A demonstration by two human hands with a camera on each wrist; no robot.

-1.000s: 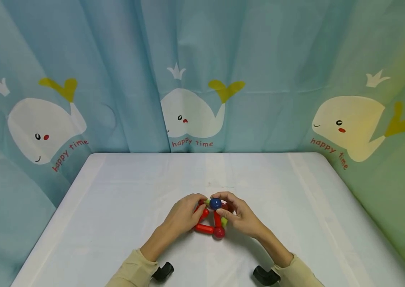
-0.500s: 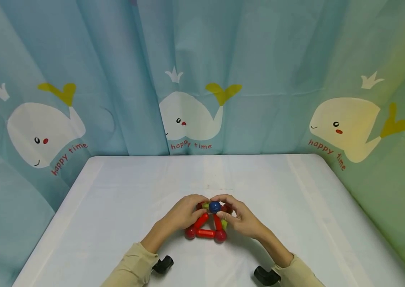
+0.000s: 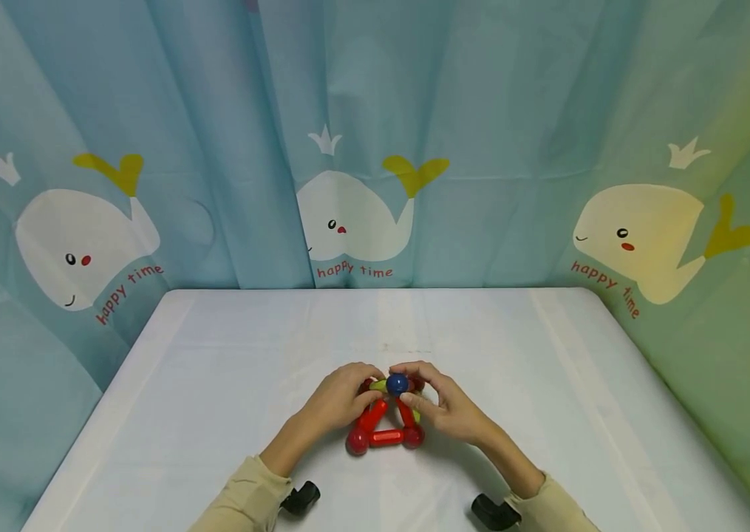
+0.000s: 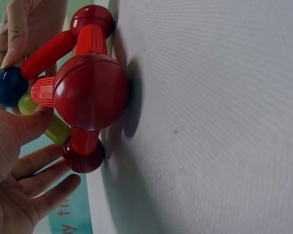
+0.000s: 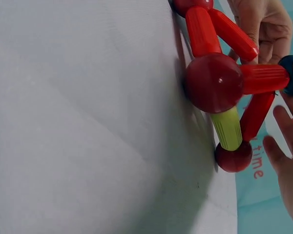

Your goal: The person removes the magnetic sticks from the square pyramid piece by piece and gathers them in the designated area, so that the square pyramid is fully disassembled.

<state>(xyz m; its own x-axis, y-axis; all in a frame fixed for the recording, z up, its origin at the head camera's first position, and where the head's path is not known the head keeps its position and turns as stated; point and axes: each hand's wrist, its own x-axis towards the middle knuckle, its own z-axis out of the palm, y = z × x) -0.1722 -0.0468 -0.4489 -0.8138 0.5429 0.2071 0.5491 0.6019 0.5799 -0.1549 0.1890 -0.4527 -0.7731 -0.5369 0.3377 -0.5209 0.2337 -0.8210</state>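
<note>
A magnetic ball-and-rod frame stands on the white table between both hands. Red balls form its lower corners, such as the ball large in the left wrist view. A blue ball sits at the top; my right hand pinches it between thumb and index finger. My left hand holds a yellow-green rod beside the blue ball, thumb across it. One red rod rises from the left front ball, its upper end apart from the blue ball. Another yellow-green rod lies low on the right side.
The white table stretches around the frame. Behind it hangs a blue-green curtain with whale prints. Black wrist mounts sit near both cuffs.
The frame's front has shifted slightly toward the person and to the right. Its left front ball, hidden a second ago, now shows. Both hands stay near the top, almost unmoved.
</note>
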